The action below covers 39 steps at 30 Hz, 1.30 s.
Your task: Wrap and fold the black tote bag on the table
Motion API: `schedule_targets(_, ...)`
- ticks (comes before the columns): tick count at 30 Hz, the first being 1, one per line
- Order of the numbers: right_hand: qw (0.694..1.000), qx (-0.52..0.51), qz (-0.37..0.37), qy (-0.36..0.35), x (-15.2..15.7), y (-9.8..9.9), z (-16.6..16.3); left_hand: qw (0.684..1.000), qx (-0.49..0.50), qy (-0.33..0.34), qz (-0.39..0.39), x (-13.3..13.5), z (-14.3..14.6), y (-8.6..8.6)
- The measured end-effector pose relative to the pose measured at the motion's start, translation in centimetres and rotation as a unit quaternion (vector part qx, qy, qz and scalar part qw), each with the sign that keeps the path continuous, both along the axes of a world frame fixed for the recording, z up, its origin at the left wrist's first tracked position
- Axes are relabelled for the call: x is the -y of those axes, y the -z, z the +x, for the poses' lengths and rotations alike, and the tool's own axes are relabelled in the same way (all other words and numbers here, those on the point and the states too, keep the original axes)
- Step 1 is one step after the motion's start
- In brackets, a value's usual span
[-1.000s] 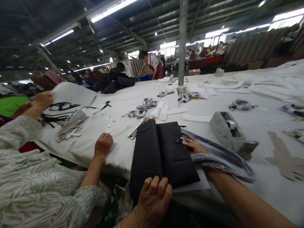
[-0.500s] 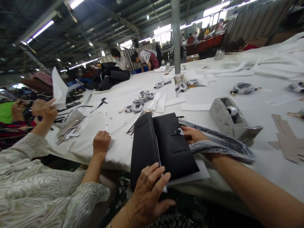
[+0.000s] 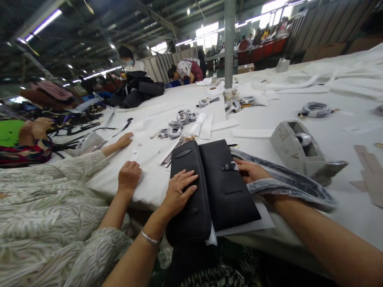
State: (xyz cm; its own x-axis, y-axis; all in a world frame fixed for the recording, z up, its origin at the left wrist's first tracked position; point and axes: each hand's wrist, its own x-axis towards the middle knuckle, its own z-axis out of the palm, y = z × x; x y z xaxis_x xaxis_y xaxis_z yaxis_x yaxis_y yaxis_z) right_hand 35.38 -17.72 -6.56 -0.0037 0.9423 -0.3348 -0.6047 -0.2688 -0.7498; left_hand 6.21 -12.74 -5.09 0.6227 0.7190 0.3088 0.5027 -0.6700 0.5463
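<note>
Clutch (image 3: 215,187), black leather, opened flat as two panels at the near edge of the white surface (image 3: 329,127), lower end hanging past that edge. Underneath, a white sheet (image 3: 257,223), one corner sticking out to the right.

Left hand (image 3: 179,191) laid flat on the left panel, fingers spread wide, pressing down and gripping nothing. Right hand (image 3: 251,171) at the right panel's outer edge, just beside the small strap tab (image 3: 229,166), fingers loosely curled and touching the leather; cannot tell whether anything is pinched between them. Right forearm draped by a grey plastic sleeve (image 3: 293,187) trailing off across the surface.

Close on the left, a co-worker's hand (image 3: 129,177) resting on the white cloth, near the clutch but apart from it. Further right, a grey tape dispenser (image 3: 299,151); beyond the clutch, coils of strap (image 3: 179,125).

Likely trouble, as a judgement: with so much of the clutch past the edge, easing the flat left palm could let it slide off toward the lap or floor, dragging the white sheet along. Possible snagging of the strap tab on the plastic sleeve with any sweep of the right forearm. Possible creasing of the leather from heavy pressure over the unsupported end.
</note>
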Motion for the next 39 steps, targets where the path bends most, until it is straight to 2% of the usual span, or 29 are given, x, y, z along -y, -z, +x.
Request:
schedule_targets(5, 1.0, 0.011, 0.003, 0.01, 0.0, -0.6, -0.2, 0.998, -0.003, 0.052, -0.025, -2.1, -0.1, -1.0)
schedule_targets(9, 0.998, 0.033, -0.021, 0.041, 0.1, -1.7, -0.6, 0.998, 0.016, 0.046, -0.039, -3.2, 0.3, -1.4)
schedule_targets(14, 0.997, 0.027, -0.049, 0.047, 0.4, -3.0, -1.2, 0.998, 0.033, 0.041, -0.033, -3.2, 0.7, -1.5)
schedule_targets(21, 0.995, 0.033, -0.067, 0.063, 0.4, -3.8, -1.8, 0.997, 0.051, 0.05, -0.038, -3.3, 0.4, -1.6)
schedule_targets(29, 0.995, 0.029, -0.062, 0.069, 0.3, -3.4, -1.7, 0.996, 0.03, 0.083, -0.027, -4.3, 0.8, -1.8)
schedule_targets(39, 0.997, 0.032, -0.045, 0.054, -0.1, -2.3, -0.9, 0.997, -0.003, 0.067, -0.042, -4.4, 1.0, -2.3)
